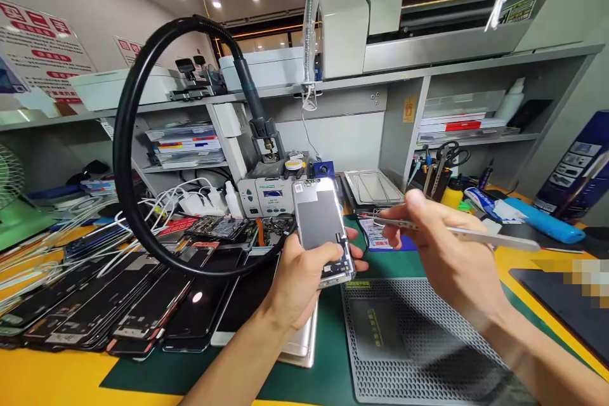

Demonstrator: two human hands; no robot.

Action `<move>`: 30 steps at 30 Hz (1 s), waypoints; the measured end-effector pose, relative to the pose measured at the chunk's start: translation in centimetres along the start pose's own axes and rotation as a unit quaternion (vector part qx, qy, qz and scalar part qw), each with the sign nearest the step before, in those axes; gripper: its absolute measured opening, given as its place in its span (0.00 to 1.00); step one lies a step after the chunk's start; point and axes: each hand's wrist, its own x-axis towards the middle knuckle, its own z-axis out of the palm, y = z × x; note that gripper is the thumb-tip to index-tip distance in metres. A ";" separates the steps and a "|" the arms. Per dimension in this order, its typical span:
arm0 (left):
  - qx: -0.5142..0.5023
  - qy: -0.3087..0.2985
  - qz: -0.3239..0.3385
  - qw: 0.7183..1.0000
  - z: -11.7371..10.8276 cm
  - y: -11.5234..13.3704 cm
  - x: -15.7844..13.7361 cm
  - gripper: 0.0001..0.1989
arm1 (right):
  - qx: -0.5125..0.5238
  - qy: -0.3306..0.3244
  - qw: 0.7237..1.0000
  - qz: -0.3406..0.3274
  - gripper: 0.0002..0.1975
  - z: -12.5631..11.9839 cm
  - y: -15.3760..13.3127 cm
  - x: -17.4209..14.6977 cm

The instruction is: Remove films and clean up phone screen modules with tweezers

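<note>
Left hand (pixel 295 274) closed round phone panel (pixel 321 222), raised by the grey mat's (pixel 419 368) far-left corner, presumably angled for viewing. Right hand (pixel 447 257) pinches tweezers (pixel 499 239) mid-length, likely for tip control.

My left hand (pixel 301 269) is closed in a grip, the left thumb (pixel 328 255) laid across in front of the left fingers (pixel 360 253), whose tips curl out beyond it, while my left forearm (pixel 240 355) slants up behind them. Well apart from those fingertips, my right hand (pixel 450 260) pinches, right thumb (pixel 415 202) above the bent right fingers (pixel 392 233), my right forearm (pixel 542 349) trailing back and down behind them.
</note>
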 end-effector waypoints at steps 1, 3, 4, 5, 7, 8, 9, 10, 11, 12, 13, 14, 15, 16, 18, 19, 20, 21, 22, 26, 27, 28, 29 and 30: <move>0.000 0.009 0.009 1.000 0.0 0.1 0.1 0.12 | -0.005 -0.023 0.999 -0.023 0.17 0.2 -0.2 -0.5; 0.004 0.027 0.027 0.999 -0.1 0.3 0.2 0.12 | -0.030 -0.060 0.996 -0.063 0.08 0.5 -0.6 -1.3; 0.007 0.036 0.034 0.999 -0.1 0.4 0.2 0.11 | -0.053 -0.065 0.992 -0.092 0.05 0.7 -0.7 -1.6; 0.008 0.046 0.040 0.998 -0.2 0.5 0.2 0.11 | -0.080 -0.066 0.986 -0.133 0.02 0.9 -0.8 -1.9; 0.005 0.062 0.043 0.997 -0.3 0.8 0.2 0.10 | -0.131 -0.072 0.961 -0.233 0.08 1.2 -0.8 -2.4; 0.002 0.065 0.043 0.997 -0.3 1.0 0.1 0.10 | -0.148 -0.080 0.946 -0.277 0.10 1.4 -0.7 -2.5; -0.001 0.065 0.041 0.997 -0.3 1.1 0.1 0.10 | -0.158 -0.091 0.934 -0.306 0.12 1.6 -0.7 -2.6; -0.002 0.064 0.041 0.997 -0.3 1.2 0.0 0.11 | -0.161 -0.103 0.926 -0.324 0.13 1.7 -0.6 -2.6; -0.001 0.062 0.043 0.997 -0.3 1.3 -0.1 0.11 | -0.162 -0.113 0.922 -0.333 0.13 1.8 -0.5 -2.7; 0.002 0.062 0.046 0.997 -0.3 1.4 -0.1 0.11 | -0.162 -0.123 0.920 -0.335 0.13 1.8 -0.4 -2.7; 0.009 0.064 0.051 0.997 -0.3 1.4 -0.2 0.11 | -0.164 -0.132 0.918 -0.337 0.13 1.8 -0.3 -2.7; 0.017 0.066 0.058 0.996 -0.3 1.4 -0.3 0.11 | -0.167 -0.138 0.915 -0.341 0.14 1.8 -0.2 -2.8; 0.026 0.067 0.067 0.995 -0.2 1.4 -0.3 0.10 | -0.173 -0.143 0.911 -0.346 0.14 1.8 -0.1 -2.8; 0.035 0.064 0.074 0.995 -0.2 1.3 -0.4 0.10 | -0.180 -0.146 0.905 -0.356 0.15 1.8 0.0 -2.8; 0.046 0.054 0.084 0.994 -0.2 1.3 -0.5 0.10 | -0.193 -0.146 0.893 -0.378 0.15 1.9 0.1 -2.7; 0.048 0.050 0.086 0.994 -0.2 1.3 -0.6 0.10 | -0.200 -0.142 0.888 -0.390 0.15 2.0 0.1 -2.7; 0.048 0.047 0.087 0.994 -0.2 1.3 -0.7 0.10 | -0.208 -0.138 0.883 -0.398 0.14 2.0 0.2 -2.7; 0.047 0.046 0.087 0.994 -0.2 1.2 -0.7 0.10 | -0.215 -0.133 0.880 -0.403 0.14 2.1 0.3 -2.7; 0.044 0.046 0.088 0.994 -0.2 1.2 -0.8 0.10 | -0.224 -0.127 0.877 -0.405 0.13 2.1 0.3 -2.7; 0.045 0.041 0.082 0.995 -0.4 1.0 -0.9 0.10 | -0.242 -0.110 0.866 -0.424 0.11 2.1 0.6 -2.7; 0.048 0.041 0.082 0.995 -0.4 1.0 -0.9 0.10 | -0.242 -0.110 0.864 -0.428 0.11 2.0 0.7 -2.7; 0.051 0.043 0.084 0.994 -0.4 1.0 -0.9 0.10 | -0.243 -0.111 0.863 -0.429 0.12 2.0 0.7 -2.7; 0.055 0.047 0.087 0.994 -0.4 1.0 -0.9 0.10 | -0.243 -0.111 0.864 -0.426 0.12 2.0 0.7 -2.7; 0.055 0.052 0.090 0.993 -0.4 1.0 -0.9 0.10 | -0.245 -0.111 0.866 -0.422 0.12 2.0 0.6 -2.7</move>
